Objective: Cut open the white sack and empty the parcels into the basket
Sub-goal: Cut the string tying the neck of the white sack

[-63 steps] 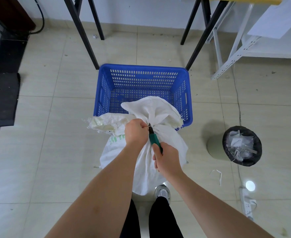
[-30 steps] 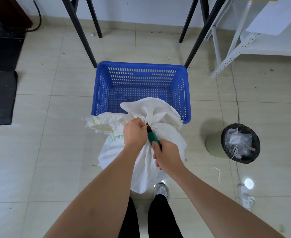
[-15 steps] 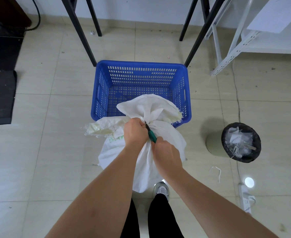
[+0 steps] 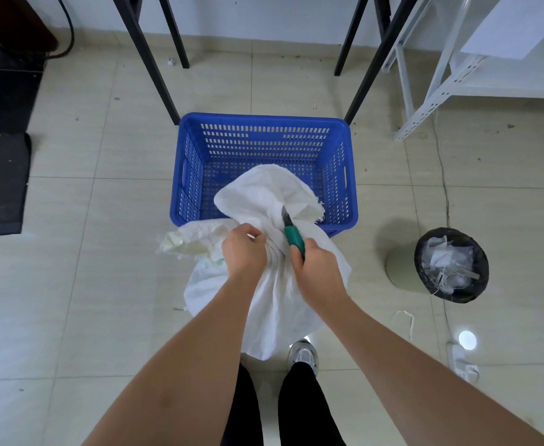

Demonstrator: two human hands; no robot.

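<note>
While the white sack stood upright on the tiled floor just in front of the blue basket, both bare hands worked at its bunched neck. In the head view, the left hand was closed tight around the gathered fabric of the neck, on the sack's left side. The right hand, on the sack's right side, was wrapped around the green handle of a utility knife, whose short blade pointed away from the person and lay against the fabric just above the neck. Above the grip, the loose top of the sack flopped forward over the basket's near rim. No parcels could be seen; the basket's visible bottom showed only its perforated plastic. Right of the sack, well apart from it, a round bin lined with a black bag held scraps of white material. Behind the sack, 1 grey shoe and 2 black trouser legs showed at the lower edge.
</note>
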